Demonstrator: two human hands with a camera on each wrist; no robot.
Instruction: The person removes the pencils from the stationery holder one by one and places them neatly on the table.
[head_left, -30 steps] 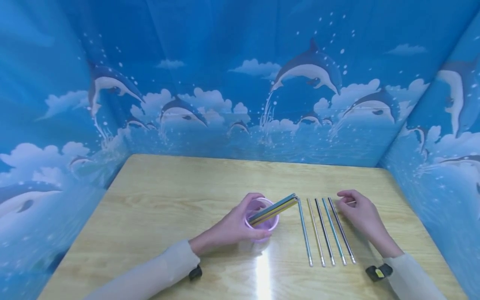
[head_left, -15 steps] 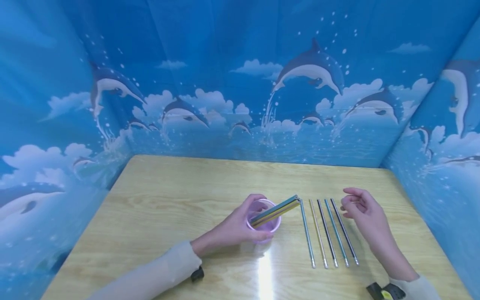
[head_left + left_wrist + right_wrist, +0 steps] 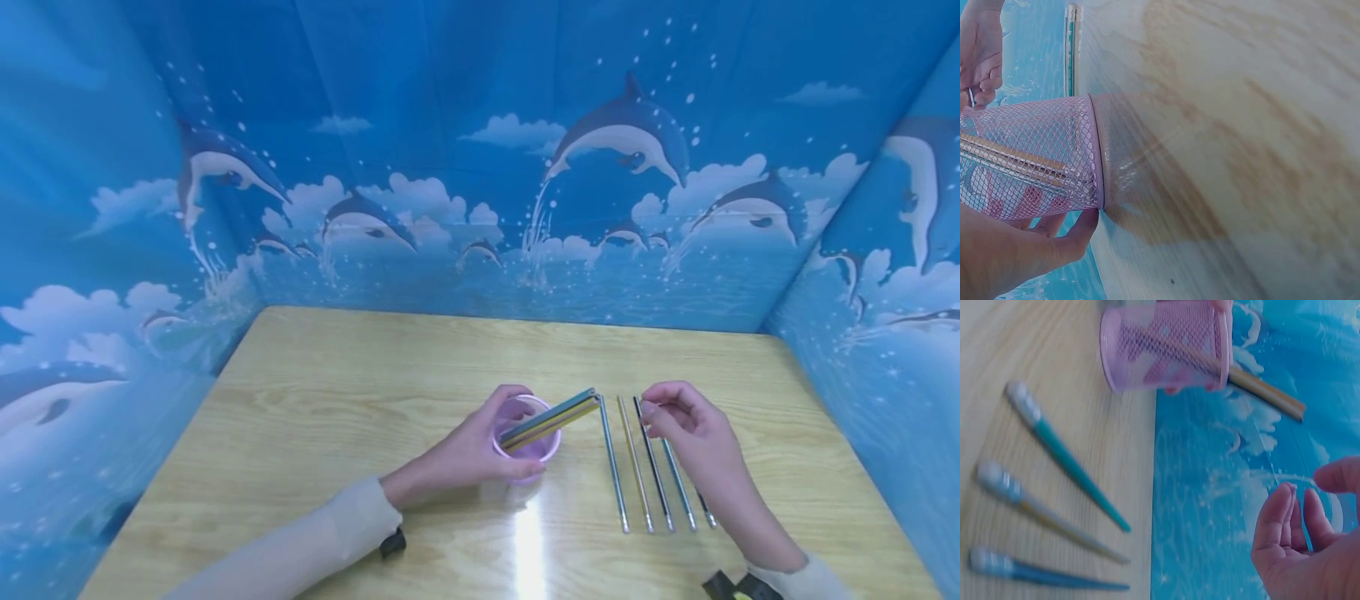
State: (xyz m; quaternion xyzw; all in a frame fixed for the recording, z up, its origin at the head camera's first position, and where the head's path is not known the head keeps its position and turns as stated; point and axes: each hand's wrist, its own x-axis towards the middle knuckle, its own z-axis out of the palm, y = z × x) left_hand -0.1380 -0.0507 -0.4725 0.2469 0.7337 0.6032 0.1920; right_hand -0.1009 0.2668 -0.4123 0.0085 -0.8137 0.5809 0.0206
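My left hand (image 3: 474, 447) grips a pink mesh pencil cup (image 3: 1035, 122) round its side, the cup's base at the tabletop. Inside leans a bundle of pencils (image 3: 551, 422), teal and yellow among them, their upper ends sticking out over the rim to the right. Beside the cup, several pencils (image 3: 637, 462) lie in a spaced row, white-tipped ends toward me. Over the right end of this row hovers my right hand (image 3: 697, 427), hiding parts of the rightmost pencils. In the right wrist view its fingers (image 3: 1275, 519) are loosely bent, thumb apart, with nothing between them.
The wooden table (image 3: 360, 367) has a bright reflection in front of the cup. A blue curtain (image 3: 450, 275) with dolphins and clouds encloses the back and both sides. Dark camera mounts (image 3: 392, 543) sit on the wrists.
My right hand first lifts and draws back from the row's right side, then moves left over the pencils. My left hand, the cup and the row stay in place.
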